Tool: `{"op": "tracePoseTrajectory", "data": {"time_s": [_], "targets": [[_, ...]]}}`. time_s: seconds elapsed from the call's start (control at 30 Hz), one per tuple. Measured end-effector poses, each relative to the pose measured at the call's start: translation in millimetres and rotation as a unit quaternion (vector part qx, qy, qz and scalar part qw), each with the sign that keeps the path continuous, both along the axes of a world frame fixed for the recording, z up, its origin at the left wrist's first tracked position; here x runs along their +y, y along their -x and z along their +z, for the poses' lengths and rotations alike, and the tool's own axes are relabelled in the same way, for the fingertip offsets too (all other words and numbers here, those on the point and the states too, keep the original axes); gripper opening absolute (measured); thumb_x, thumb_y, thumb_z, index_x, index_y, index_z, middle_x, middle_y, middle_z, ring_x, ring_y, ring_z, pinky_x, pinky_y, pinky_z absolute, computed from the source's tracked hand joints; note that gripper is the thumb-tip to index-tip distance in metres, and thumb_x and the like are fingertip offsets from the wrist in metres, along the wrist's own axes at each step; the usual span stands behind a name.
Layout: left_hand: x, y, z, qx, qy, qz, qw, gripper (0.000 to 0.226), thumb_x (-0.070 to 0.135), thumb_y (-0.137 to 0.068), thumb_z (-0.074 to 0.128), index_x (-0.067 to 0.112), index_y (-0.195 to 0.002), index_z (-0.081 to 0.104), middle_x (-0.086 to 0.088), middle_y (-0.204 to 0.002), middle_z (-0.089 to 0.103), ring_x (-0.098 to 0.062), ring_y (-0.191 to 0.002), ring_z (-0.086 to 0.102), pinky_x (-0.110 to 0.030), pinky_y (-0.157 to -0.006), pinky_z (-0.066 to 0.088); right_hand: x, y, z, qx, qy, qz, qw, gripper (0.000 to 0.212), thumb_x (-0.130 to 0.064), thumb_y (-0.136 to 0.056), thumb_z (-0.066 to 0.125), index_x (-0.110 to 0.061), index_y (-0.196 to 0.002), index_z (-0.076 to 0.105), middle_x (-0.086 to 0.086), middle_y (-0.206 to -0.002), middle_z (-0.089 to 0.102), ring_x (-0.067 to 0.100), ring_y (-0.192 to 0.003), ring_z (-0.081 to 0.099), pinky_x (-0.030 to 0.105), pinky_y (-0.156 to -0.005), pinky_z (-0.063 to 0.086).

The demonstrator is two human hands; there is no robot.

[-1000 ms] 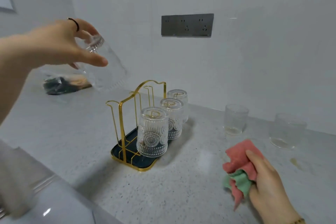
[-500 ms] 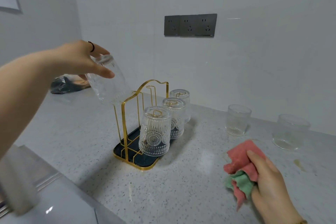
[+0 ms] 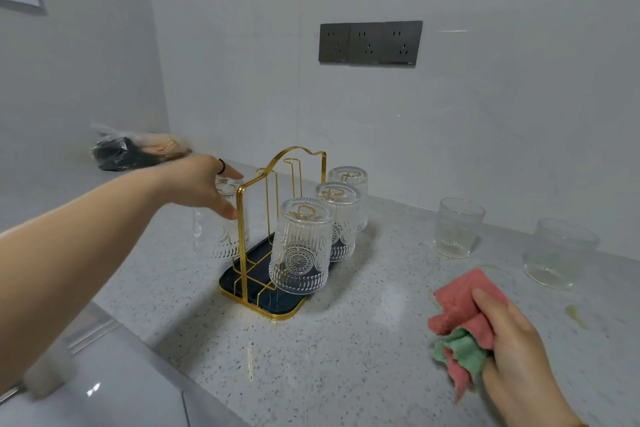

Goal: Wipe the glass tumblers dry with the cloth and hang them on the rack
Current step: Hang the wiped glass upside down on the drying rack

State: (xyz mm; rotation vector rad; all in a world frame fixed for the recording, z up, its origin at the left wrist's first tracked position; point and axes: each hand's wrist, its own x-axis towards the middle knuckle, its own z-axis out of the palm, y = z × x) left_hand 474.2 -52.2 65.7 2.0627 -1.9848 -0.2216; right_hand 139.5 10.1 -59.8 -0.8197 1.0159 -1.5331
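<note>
Head view: the left hand (image 3: 204,184) grips an upturned glass tumbler (image 3: 225,239) by its base, at the left side of the gold rack (image 3: 241,246) — the right hand (image 3: 516,354) clutches the pink-and-green cloth (image 3: 460,322), bunched, above the countertop (image 3: 346,340).

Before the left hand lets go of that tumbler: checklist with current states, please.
1. Left hand grip on the held tumbler: ok, fingers round its base, mouth down.
2. Held tumbler seated on a peg: cannot tell. It is blurred, at the left side of the rack.
3. Three hung tumblers: ok, inverted on the right-side pegs.
4. Right hand holds the cloth: ok, bunched in its grip.
5. Two upright tumblers on the counter: not ok, not hung yet.
</note>
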Motion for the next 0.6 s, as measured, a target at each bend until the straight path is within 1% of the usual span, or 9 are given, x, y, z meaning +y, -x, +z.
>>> {"op": "tracePoseTrajectory", "data": {"time_s": [0.13, 0.27, 0.33, 0.43, 0.53, 0.6], "targets": [[-4.0, -6.5, -4.7, -0.007, -0.002, -0.017, 1.000, 0.074, 0.023, -0.071, 0.076, 0.021, -0.136, 0.040, -0.003, -0.142, 0.043, -0.022, -0.128, 0.041, -0.032, -0.106, 0.030, -0.2, -0.5, 0.4, 0.001, 0.004, 0.001, 1.000, 0.012, -0.011, -0.087, 0.048, -0.009, -0.078, 0.055, 0.006, -0.044, 0.061, 0.018, -0.034, 0.056, 0.028, -0.031, 0.045], [-6.8, -11.8, -8.9, 0.018, -0.007, -0.039, 0.999, 0.076, 0.021, -0.071, 0.076, 0.024, -0.137, 0.038, -0.003, -0.144, 0.040, -0.023, -0.131, 0.038, -0.034, -0.108, 0.028, -0.1, -2.2, -0.8, 0.003, 0.000, 0.001, 1.000, 0.013, -0.011, -0.088, 0.048, -0.009, -0.077, 0.054, 0.006, -0.044, 0.061, 0.018, -0.033, 0.055, 0.029, -0.031, 0.046], [-5.2, -14.2, -10.5, 0.026, -0.028, -0.053, 0.998, 0.080, 0.022, -0.071, 0.075, 0.026, -0.139, 0.034, -0.003, -0.147, 0.036, -0.023, -0.134, 0.034, -0.036, -0.110, 0.026, 0.6, -1.5, -1.6, 0.004, -0.002, -0.004, 1.000, 0.011, -0.013, -0.087, 0.049, -0.009, -0.079, 0.055, 0.009, -0.045, 0.061, 0.020, -0.033, 0.054, 0.031, -0.033, 0.046], [1.6, -14.6, -11.7, 0.024, -0.046, -0.058, 0.997, 0.084, 0.025, -0.073, 0.073, 0.025, -0.142, 0.026, -0.002, -0.150, 0.029, -0.022, -0.137, 0.027, -0.036, -0.112, 0.021, 0.2, -0.9, -0.3, 0.006, -0.005, -0.016, 1.000, 0.013, -0.013, -0.088, 0.048, -0.009, -0.078, 0.055, 0.005, -0.042, 0.059, 0.018, -0.031, 0.052, 0.029, -0.031, 0.046], [11.5, -14.9, -4.7, 0.043, 0.001, -0.042, 0.998, 0.074, 0.025, -0.078, 0.069, 0.021, -0.141, 0.030, -0.002, -0.149, 0.030, -0.021, -0.137, 0.028, -0.033, -0.111, 0.021, -1.5, 0.8, 3.0, 0.003, -0.014, -0.030, 0.999, 0.012, -0.016, -0.089, 0.048, -0.008, -0.081, 0.053, 0.009, -0.042, 0.059, 0.022, -0.026, 0.048, 0.027, -0.029, 0.043], [22.1, -13.3, 7.0, 0.043, 0.061, -0.028, 0.997, 0.062, 0.024, -0.082, 0.065, 0.019, -0.137, 0.038, -0.004, -0.145, 0.038, -0.021, -0.134, 0.034, -0.034, -0.111, 0.024, -1.9, 5.0, 6.7, 0.013, -0.009, -0.038, 0.999, 0.013, -0.019, -0.088, 0.049, -0.007, -0.087, 0.054, 0.012, -0.046, 0.062, 0.026, -0.027, 0.048, 0.025, -0.030, 0.041]]}}
